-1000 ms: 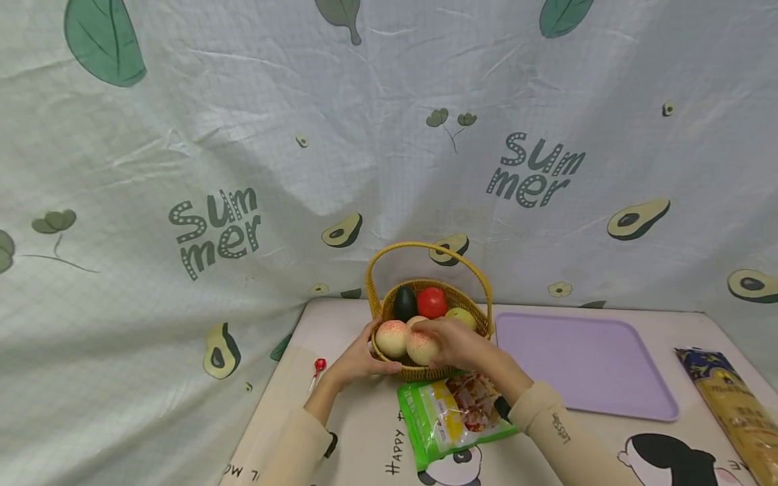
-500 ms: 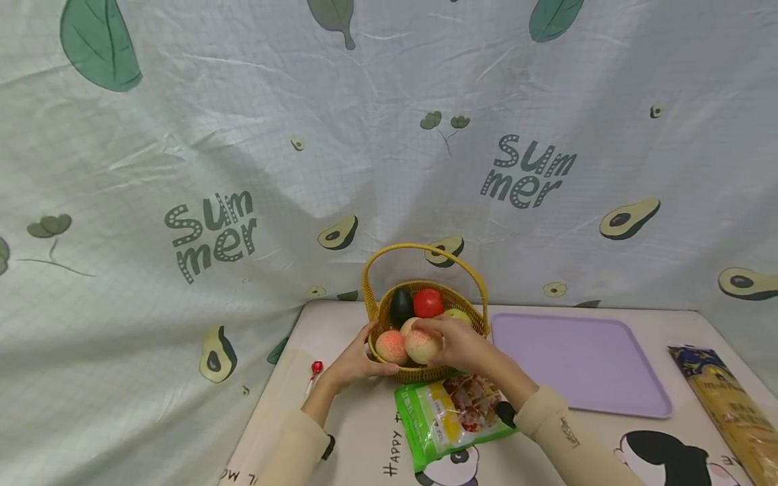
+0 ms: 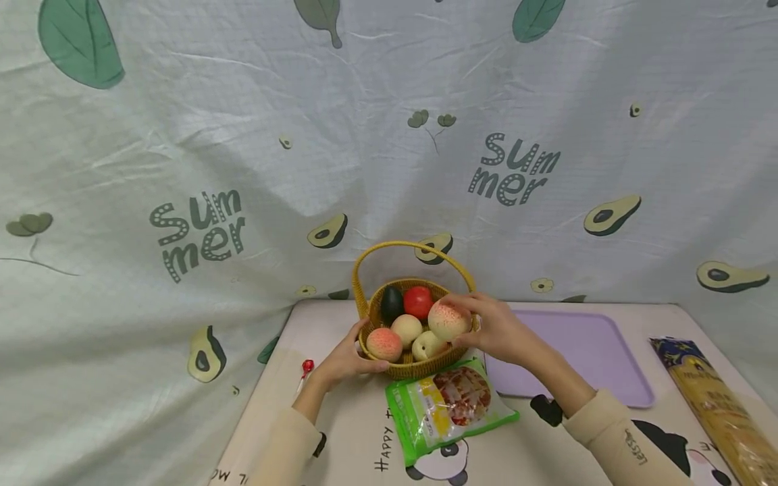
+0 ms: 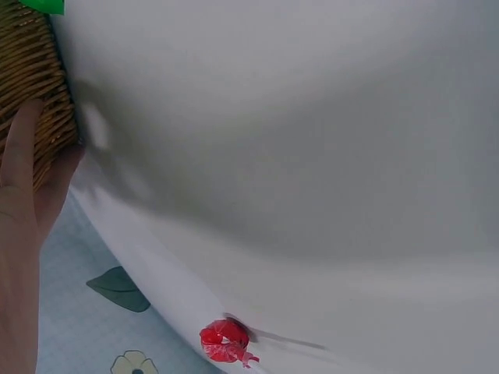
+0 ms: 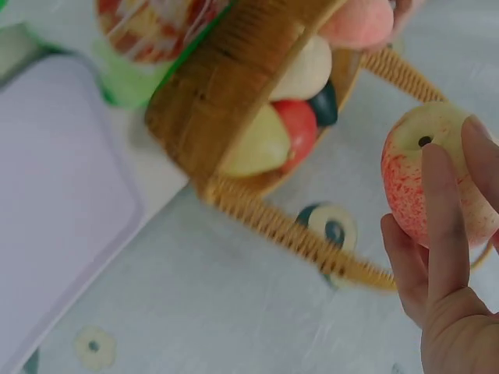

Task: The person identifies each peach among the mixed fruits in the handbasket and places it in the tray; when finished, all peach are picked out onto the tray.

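Note:
My right hand [image 3: 495,327] pinches a pale, red-speckled peach [image 3: 450,320] above the right side of a wicker basket [image 3: 413,370]. In the right wrist view the dimpled end of the peach [image 5: 401,167] shows between fingers and thumb. My left hand [image 3: 349,361] holds the basket's left side, thumb along the front, other fingers at the side wall. Inside the basket lie a pinkish peach [image 3: 384,345], a pale round fruit [image 3: 406,329], a yellowish fruit [image 3: 429,345], a red tomato-like piece [image 3: 418,302] and a dark green avocado-like piece [image 3: 392,305].
A green-edged food bag [image 3: 446,408] lies right in front of the basket. To the right are a lilac tray [image 3: 583,358] and a long golden packet [image 3: 708,405]. A red lollipop [image 3: 307,366] lies at the left. A printed cloth [image 3: 377,169] hangs behind.
My right hand has lifted the speckled peach up and to the right, uncovering the yellowish fruit beneath. My left hand keeps its hold on the basket. The head view has shifted slightly.

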`<state>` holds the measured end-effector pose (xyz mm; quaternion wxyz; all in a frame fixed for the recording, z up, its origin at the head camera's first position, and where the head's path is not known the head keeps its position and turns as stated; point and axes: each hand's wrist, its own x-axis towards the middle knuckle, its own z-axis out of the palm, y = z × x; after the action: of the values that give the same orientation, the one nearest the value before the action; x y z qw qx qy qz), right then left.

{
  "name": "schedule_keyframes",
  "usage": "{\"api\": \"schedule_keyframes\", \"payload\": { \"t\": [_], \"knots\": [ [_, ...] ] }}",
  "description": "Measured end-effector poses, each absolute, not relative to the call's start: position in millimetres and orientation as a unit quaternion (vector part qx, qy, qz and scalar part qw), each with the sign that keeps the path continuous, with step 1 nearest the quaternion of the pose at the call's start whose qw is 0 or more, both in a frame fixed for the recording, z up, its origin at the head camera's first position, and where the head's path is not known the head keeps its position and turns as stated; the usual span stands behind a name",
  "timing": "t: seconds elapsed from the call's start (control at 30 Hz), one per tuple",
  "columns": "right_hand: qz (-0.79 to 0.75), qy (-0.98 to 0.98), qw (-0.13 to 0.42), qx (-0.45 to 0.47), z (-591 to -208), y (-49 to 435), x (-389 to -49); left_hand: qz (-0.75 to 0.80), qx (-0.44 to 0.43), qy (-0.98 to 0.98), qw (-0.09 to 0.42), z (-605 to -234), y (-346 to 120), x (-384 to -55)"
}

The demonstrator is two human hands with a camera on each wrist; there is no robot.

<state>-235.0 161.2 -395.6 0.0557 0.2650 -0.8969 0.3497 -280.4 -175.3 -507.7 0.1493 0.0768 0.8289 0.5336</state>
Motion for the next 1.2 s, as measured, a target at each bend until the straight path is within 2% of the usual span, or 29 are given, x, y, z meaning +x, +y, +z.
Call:
{"api": "schedule_keyframes", "payload": {
  "t": [0.13,0.37,0.67,0.93,1.2],
  "knots": [
    [0.358,-0.896,0.076,0.250,-395.3,186.2,-235.3,0.535,0.073,0.829,0.150,-507.9,-177.9,-281.4],
    [0.368,-0.912,0.056,0.175,-408.1,231.2,-230.6,0.536,0.070,0.829,0.145,-504.9,-179.7,-280.5],
    [0.350,-0.926,0.039,0.139,-452.6,265.9,-225.6,0.529,0.071,0.833,0.145,-509.5,-179.3,-282.2],
    [0.372,-0.920,-0.034,0.118,-491.9,266.3,-219.4,0.527,0.074,0.833,0.148,-508.9,-176.2,-280.3],
    [0.380,-0.914,-0.047,0.132,-500.1,249.6,-220.0,0.536,0.067,0.829,0.146,-505.5,-173.1,-278.8]
  ]
}}
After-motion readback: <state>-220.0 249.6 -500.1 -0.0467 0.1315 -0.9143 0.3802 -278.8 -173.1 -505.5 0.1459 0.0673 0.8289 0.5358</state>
